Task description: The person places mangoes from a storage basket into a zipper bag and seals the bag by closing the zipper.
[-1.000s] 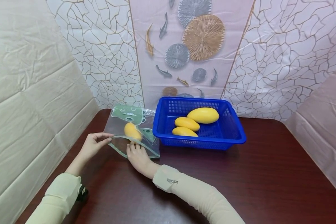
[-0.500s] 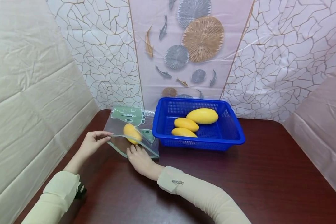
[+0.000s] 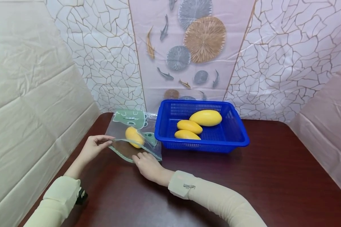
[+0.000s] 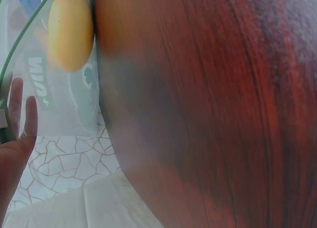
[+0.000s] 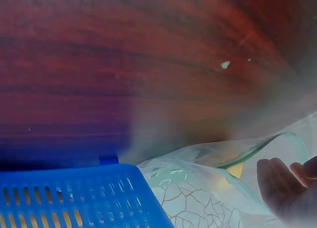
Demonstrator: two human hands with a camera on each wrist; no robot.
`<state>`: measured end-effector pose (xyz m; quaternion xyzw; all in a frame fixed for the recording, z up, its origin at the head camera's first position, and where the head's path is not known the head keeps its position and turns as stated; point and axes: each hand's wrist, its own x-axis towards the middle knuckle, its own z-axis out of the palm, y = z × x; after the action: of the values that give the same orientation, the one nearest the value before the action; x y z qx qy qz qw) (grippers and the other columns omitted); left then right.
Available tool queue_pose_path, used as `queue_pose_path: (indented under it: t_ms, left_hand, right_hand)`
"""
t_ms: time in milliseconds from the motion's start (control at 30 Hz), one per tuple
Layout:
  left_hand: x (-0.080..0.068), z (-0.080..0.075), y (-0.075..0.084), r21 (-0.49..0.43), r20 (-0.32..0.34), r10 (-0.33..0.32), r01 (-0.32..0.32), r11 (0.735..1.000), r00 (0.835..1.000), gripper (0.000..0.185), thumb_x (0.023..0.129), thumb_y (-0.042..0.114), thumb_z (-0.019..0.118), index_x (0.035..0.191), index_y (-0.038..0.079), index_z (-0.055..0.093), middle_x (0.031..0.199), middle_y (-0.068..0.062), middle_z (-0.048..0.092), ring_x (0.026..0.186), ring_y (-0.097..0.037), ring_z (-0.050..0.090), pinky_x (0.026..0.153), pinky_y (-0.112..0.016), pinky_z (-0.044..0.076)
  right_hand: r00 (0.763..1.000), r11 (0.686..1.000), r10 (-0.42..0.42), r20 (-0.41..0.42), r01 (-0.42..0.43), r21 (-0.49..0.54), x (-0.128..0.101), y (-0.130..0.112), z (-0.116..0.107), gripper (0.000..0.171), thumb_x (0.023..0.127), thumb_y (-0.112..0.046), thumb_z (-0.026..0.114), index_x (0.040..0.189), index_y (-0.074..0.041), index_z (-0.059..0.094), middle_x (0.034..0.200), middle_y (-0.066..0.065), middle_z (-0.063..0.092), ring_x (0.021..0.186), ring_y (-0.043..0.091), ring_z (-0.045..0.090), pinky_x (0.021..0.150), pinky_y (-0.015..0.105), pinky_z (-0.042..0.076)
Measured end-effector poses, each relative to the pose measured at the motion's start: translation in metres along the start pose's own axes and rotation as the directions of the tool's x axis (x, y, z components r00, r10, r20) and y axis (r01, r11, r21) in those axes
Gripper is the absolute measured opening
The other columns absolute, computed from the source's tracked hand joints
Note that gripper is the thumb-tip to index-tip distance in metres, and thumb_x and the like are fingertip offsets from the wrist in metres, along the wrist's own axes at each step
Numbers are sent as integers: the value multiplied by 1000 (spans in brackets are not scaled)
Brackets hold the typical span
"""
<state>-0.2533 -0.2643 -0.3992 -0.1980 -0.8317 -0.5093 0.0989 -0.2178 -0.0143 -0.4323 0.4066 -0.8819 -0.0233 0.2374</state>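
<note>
A clear zip bag (image 3: 122, 126) with green print lies on the dark red table (image 3: 244, 176), left of the blue basket (image 3: 238, 132). One yellow mango (image 3: 134, 136) sits inside the bag. My left hand (image 3: 108, 140) pinches the raised upper lip of the bag's mouth. My right hand (image 3: 138, 156) rests with relaxed fingers on the bag's lower lip, pressing it to the table. The left wrist view shows the mango (image 4: 71, 32) through the bag (image 4: 54, 99). In the right wrist view the fingers (image 5: 280, 186) show beside the bag (image 5: 198, 188).
The basket holds three more yellow mangoes (image 3: 206, 117), a large one at the back and two smaller ones in front. Draped sheets wall in the table on the left, the back and the right. The basket's corner (image 5: 74, 198) shows in the right wrist view.
My right hand has drawn back towards me and to the right, from the bag's mouth to its near lip. The left hand keeps hold of the upper lip. The mango has barely shifted.
</note>
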Motion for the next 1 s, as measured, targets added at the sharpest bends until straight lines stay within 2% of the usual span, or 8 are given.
queue_pose_path:
  t_ms: [133,367,500,667,1000]
  left_hand:
    - [-1,2,0,-7,5,3,-3,1000,1000,21,87,3,64,103,-10,67,86,14,70,75,4,64,64,-15,52]
    - [-3,3,-2,-14,6,-7,7,1000,1000,21,87,0,63,104,-12,66,85,24,66,76,2,65,65,-14,51]
    - [-4,3,-3,-14,-4,-8,8,1000,1000,21,87,-1,63,104,-12,65,86,23,67,77,4,64,64,-13,50]
    - [-7,5,-5,-13,-13,-10,10,1000,1000,21,87,1,64,103,-12,66,87,17,69,76,6,63,65,-14,51]
    - [-9,4,-7,-6,-27,5,-5,1000,1000,19,86,2,65,101,-10,67,85,14,71,75,6,62,63,-17,51]
  right_hand:
    - [1000,996,19,-14,-18,86,-5,0,-3,16,89,-10,58,104,-13,64,90,-1,64,80,12,61,72,22,50]
    - [999,981,-44,5,43,191,-12,1,-14,20,86,-10,62,105,-12,65,91,-1,64,77,12,58,69,20,48]
    - [998,974,-65,13,61,220,-16,2,-20,20,87,-12,62,107,-13,66,92,-2,64,80,11,59,71,19,48]
    - [996,961,-82,-22,85,264,-24,7,-28,21,87,-10,61,107,-13,65,93,-2,65,83,11,60,74,19,49]
    - [998,927,-54,-42,66,369,-39,22,-40,21,86,-6,61,106,-11,66,90,-2,65,84,10,62,75,20,51]
